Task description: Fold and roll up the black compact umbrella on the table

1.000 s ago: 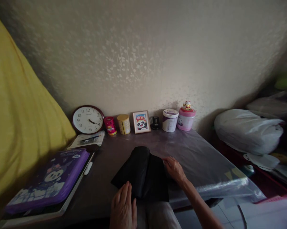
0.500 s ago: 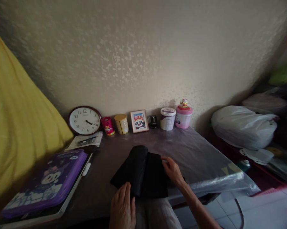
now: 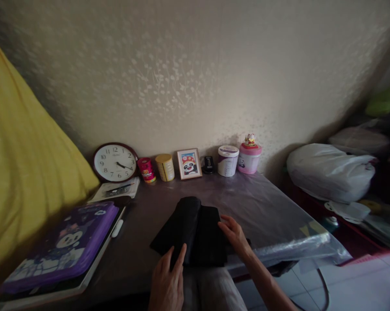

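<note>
A folded piece of black fabric lies near the front edge of the table, with a thick raised fold running down its middle. My left hand rests at the fabric's lower left edge, fingers spread, the index finger reaching onto the raised fold. On the other side, my right hand touches the upper right edge of the fabric, its fingers stretched out and slightly bent. A small dark end pokes out beside the right wrist; what it belongs to is unclear.
A plastic-covered table stands against the wall. Along its back are a clock, a red can, a yellow can, a picture frame and two tubs. To the left lies a purple case; a white bag sits right.
My left index finger has lifted and spread away from the other fingers, onto the fold. My right fingers have parted a little at the fabric's edge. The fabric has barely moved.
</note>
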A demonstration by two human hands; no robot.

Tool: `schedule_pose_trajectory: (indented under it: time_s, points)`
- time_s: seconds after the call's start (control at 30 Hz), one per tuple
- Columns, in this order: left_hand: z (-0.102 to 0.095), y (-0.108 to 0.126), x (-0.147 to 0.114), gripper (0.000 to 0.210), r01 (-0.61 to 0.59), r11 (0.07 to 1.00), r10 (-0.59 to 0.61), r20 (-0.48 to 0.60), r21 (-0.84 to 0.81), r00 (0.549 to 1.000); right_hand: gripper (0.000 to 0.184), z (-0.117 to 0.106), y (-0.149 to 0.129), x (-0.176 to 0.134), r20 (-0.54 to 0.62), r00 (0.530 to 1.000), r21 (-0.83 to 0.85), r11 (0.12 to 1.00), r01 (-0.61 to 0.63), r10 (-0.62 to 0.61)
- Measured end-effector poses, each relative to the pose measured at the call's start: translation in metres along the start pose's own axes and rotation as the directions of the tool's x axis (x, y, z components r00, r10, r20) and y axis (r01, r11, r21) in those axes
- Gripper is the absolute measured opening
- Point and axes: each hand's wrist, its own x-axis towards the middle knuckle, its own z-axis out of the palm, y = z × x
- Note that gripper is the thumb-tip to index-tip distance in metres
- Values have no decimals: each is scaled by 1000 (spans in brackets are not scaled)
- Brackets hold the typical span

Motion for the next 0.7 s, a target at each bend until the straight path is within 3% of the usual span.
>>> schedule_pose_trajectory:
  time_s: [0.1,0.37,0.7]
  points:
    - [1,-1,-2,52,10,1000,-9,20,-20,1000,45,5,-2,1,-1,1000,-21,999,-30,30]
    - [-1,4,-1,49,57,998,-56,46,-28,997,32,15,-4,13,-10,999,-84,995,50,-51]
    - [-1,4,-1,52,87,995,-84,48,-48,995,32,36,-43,17,70,994,32,996,85,-87]
